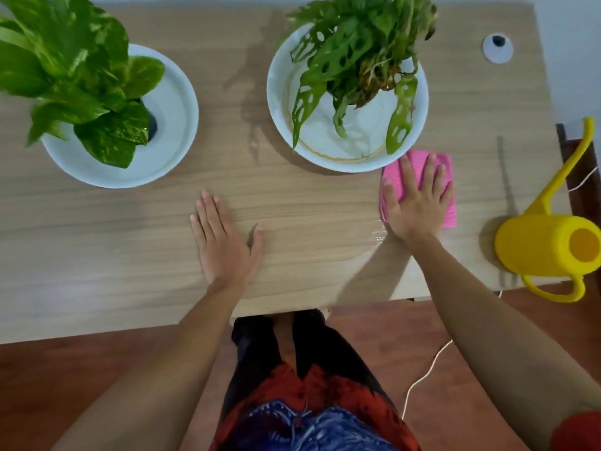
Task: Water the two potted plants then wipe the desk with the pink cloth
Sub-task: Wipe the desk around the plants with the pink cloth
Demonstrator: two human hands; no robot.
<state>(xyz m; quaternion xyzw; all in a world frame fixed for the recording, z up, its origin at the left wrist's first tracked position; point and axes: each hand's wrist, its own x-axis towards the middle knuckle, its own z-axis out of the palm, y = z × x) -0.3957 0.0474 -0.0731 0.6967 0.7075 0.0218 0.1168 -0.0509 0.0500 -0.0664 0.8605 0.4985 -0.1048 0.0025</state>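
Note:
Two potted plants stand on the wooden desk [113,242]. The left plant [74,76] has broad variegated leaves and sits on a white saucer [175,125]. The middle plant [354,60] has holed leaves and sits on another white saucer [283,102]. A folded pink cloth [447,190] lies flat just right of that saucer. My right hand [418,203] presses flat on the cloth, fingers spread. My left hand [224,242] rests palm down on the bare desk near the front edge. A small wet patch [377,234] glistens beside my right wrist.
A yellow watering can [549,242] stands at the desk's right front corner, its spout pointing away and its handle over the edge. A round white cable grommet [497,48] sits at the back right. A white cord [422,379] trails across the red-brown floor.

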